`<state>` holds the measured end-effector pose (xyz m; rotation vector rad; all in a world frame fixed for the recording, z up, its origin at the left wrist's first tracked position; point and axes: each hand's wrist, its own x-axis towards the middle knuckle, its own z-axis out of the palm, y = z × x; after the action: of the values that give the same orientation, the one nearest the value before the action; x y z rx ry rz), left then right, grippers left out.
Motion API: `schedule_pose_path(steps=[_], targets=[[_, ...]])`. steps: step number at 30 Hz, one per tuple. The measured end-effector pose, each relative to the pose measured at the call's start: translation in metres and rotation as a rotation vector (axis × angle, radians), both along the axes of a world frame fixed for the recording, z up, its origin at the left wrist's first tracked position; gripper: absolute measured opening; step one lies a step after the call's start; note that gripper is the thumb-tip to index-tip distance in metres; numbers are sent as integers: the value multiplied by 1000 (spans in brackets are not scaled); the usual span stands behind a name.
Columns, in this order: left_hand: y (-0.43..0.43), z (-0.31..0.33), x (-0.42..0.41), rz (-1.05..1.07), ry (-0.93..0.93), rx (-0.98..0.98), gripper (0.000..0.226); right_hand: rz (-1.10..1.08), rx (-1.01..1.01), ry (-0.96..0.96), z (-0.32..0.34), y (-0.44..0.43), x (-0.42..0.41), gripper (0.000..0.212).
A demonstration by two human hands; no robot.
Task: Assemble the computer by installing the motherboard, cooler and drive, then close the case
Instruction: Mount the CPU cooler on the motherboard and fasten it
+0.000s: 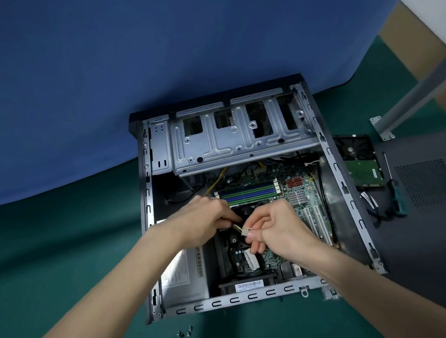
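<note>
The open grey metal computer case [241,298] is lying flat on the green table mat [63,263], and the green motherboard [297,202] is sitting on its floor, under the silver stamped-steel drive cage [240,137] at twelve o'clock; both hands are working over the middle of the board. The left hand [207,216] is reaching in from eight o'clock, its fingertips pinched together on the yellow and black wires [236,226]; the right hand [278,228] is coming in from four o'clock, thumb and forefinger clamped on the small white plastic plug [246,231] at the end of those wires. The plug is hanging just above the black plastic cooler housing [231,251] and touching no socket that can be seen. A silver box-shaped power supply [183,277] is filling the case's seven o'clock corner. Outside the case, at three o'clock, the black-and-green hard drive [362,170] is lying on the dark grey perforated side panel [423,218], circuit side up; just beside it a green-handled screwdriver [395,197] is resting on the same panel. A few small silver screws [185,336] are scattered on the mat at six o'clock, close to the case's near edge.
</note>
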<state>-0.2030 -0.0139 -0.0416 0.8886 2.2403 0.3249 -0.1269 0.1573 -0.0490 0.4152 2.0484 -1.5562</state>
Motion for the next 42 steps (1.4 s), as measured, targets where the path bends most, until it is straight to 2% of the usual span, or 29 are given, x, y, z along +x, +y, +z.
schedule_pose_path(steps=[3, 6, 11, 12, 16, 20, 23, 25, 29, 35, 37, 38, 41, 42], targets=[[2, 0, -14, 78, -38, -95, 28, -87, -11, 19, 2, 2, 3, 14], [3, -3, -20, 135, -6, -12, 22, -132, 6, 39, 2, -2, 5, 19], [-6, -2, -29, 117, -248, -5, 17, -272, -63, 12, -3, -7, 3, 21], [-6, -1, -29, 142, -248, 14, 15, -307, -84, 3, -3, -8, 3, 21], [-6, -4, -21, 290, -67, 100, 6, -406, -156, -74, -6, -14, 2, 25], [-6, -7, -12, 283, 14, 99, 8, -506, -267, -181, -8, -15, 4, 23], [-7, -7, 0, 241, 144, 122, 12, -577, -335, -252, -7, -17, 6, 19], [-10, -6, 5, 200, 154, 132, 15, -572, -329, -243, -7, -16, 6, 20], [-8, 7, -3, 188, -115, 167, 18, -530, -283, -174, -5, -17, 9, 21], [11, 10, -1, 186, -87, 122, 8, -456, -336, -137, -2, -19, 10, 18], [8, 7, 7, 218, -34, 100, 7, -338, -265, -102, -2, -12, 9, 11], [8, 6, 11, 206, 2, 76, 5, -264, -149, -41, -5, -7, 8, 11], [13, 2, 26, 64, 82, -56, 9, -24, 408, 289, -12, 11, 1, 20], [17, 0, 31, 5, 85, -96, 12, 85, 507, 380, -14, 15, -2, 28]])
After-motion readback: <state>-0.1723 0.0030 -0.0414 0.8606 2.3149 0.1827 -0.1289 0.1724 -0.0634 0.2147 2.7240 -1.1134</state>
